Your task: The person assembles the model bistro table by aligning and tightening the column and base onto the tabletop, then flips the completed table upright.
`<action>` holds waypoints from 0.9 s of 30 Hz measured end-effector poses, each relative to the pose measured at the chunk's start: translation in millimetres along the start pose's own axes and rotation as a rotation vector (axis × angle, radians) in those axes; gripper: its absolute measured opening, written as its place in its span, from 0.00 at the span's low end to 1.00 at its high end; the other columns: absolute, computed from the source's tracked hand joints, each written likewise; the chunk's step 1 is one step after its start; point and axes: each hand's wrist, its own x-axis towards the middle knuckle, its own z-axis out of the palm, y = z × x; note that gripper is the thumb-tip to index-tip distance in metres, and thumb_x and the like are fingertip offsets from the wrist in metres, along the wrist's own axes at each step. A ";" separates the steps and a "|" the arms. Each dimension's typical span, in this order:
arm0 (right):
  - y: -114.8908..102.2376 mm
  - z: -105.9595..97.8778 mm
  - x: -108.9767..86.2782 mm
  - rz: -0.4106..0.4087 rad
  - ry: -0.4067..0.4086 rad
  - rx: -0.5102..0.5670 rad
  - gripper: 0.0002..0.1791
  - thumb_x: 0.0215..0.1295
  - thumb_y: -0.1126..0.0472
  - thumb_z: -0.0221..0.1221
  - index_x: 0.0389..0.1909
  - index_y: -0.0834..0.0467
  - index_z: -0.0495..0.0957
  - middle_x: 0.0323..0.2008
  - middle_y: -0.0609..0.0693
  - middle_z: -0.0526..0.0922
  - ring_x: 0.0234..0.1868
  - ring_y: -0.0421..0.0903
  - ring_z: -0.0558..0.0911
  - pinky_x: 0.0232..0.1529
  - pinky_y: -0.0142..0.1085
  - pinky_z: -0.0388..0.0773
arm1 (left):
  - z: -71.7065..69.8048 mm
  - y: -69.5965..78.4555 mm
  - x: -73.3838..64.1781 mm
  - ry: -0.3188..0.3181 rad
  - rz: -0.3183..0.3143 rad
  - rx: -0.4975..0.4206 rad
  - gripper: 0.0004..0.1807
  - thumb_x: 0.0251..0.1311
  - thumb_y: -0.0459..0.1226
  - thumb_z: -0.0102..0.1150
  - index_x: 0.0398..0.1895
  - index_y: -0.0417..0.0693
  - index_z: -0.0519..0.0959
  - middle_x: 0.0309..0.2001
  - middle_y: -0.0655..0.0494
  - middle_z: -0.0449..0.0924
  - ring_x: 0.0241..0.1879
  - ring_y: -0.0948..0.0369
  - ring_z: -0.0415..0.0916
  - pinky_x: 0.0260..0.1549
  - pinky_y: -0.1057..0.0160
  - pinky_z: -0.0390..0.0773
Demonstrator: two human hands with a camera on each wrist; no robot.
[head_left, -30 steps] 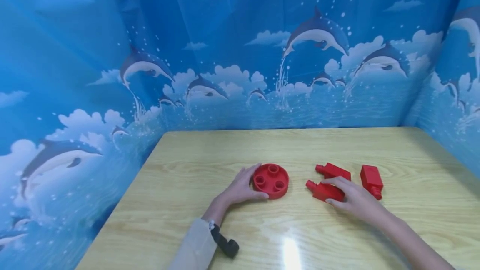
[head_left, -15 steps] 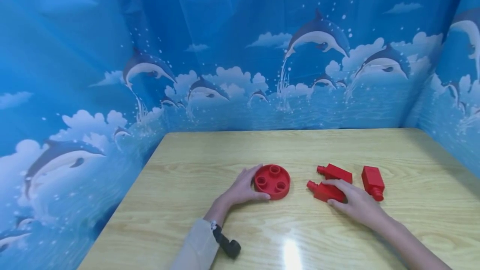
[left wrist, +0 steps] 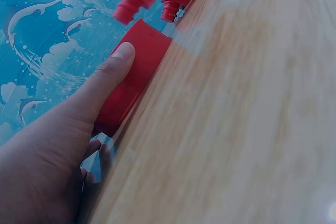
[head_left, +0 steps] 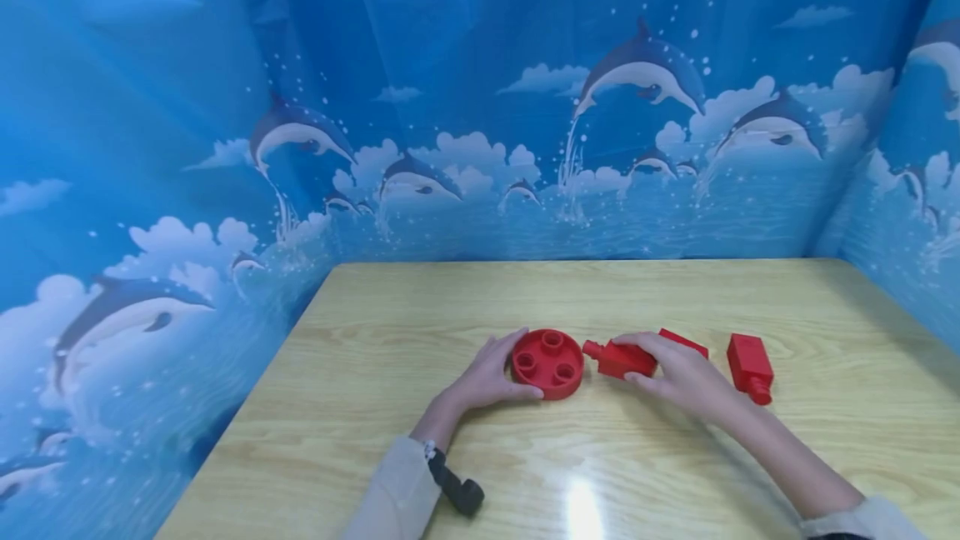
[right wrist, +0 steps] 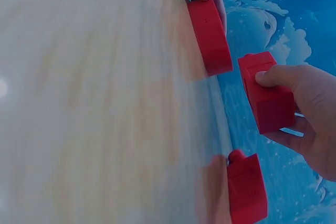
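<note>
A round red base (head_left: 548, 363) with three round sockets lies on the table, sockets facing up. My left hand (head_left: 486, 375) grips its rim from the left; in the left wrist view the thumb presses on the base's side (left wrist: 142, 66). My right hand (head_left: 686, 377) holds a red rectangular block with a threaded neck (head_left: 621, 359), pinched between thumb and fingers. Its neck points left, close to the base's right edge. In the right wrist view this held block (right wrist: 270, 100) appears raised off the table.
Behind my right hand lies a second red block (head_left: 686, 342), partly hidden. A third red block (head_left: 748, 361) lies farther right, neck toward the front. The wooden table (head_left: 420, 298) meets a blue dolphin-print curtain (head_left: 465, 107) at its back and sides.
My right hand has lifted its red block and moved it left toward the round base. My left hand stays on the base. The other two blocks have not moved.
</note>
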 end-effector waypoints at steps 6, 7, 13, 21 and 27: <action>-12.4 0.3 17.0 -0.057 -0.029 0.001 0.29 0.49 0.62 0.69 0.55 0.57 0.72 0.49 0.52 0.76 0.46 0.49 0.76 0.37 0.39 0.79 | 1.4 0.6 0.5 0.007 -0.021 0.011 0.57 0.35 0.63 0.67 0.71 0.59 0.52 0.67 0.58 0.57 0.69 0.52 0.38 0.61 0.45 0.48; -13.9 0.5 19.7 -0.065 -0.033 0.001 0.29 0.49 0.62 0.69 0.55 0.57 0.72 0.49 0.51 0.76 0.47 0.49 0.75 0.38 0.40 0.79 | 1.8 0.6 0.5 0.009 -0.023 0.010 0.58 0.34 0.63 0.67 0.71 0.58 0.52 0.67 0.58 0.57 0.69 0.52 0.38 0.61 0.45 0.48; -24.0 2.1 34.0 -0.091 -0.071 0.028 0.30 0.49 0.62 0.69 0.56 0.57 0.72 0.50 0.50 0.76 0.48 0.48 0.75 0.39 0.38 0.78 | 2.4 0.3 0.6 0.015 -0.029 0.001 0.57 0.34 0.63 0.67 0.70 0.59 0.53 0.66 0.59 0.58 0.68 0.52 0.40 0.61 0.44 0.50; -36.0 7.1 47.5 -0.119 -0.128 0.035 0.27 0.52 0.61 0.66 0.55 0.55 0.72 0.48 0.48 0.76 0.45 0.44 0.75 0.37 0.32 0.77 | 2.0 -0.2 -1.0 0.011 -0.021 -0.009 0.57 0.35 0.63 0.67 0.70 0.59 0.53 0.66 0.60 0.58 0.68 0.51 0.40 0.60 0.43 0.51; -42.6 7.8 57.3 -0.124 -0.198 0.038 0.26 0.54 0.60 0.65 0.55 0.55 0.72 0.47 0.48 0.76 0.42 0.43 0.75 0.34 0.29 0.76 | 1.1 0.8 -0.9 0.014 -0.013 -0.008 0.57 0.35 0.64 0.67 0.70 0.60 0.52 0.66 0.61 0.57 0.68 0.53 0.39 0.61 0.44 0.49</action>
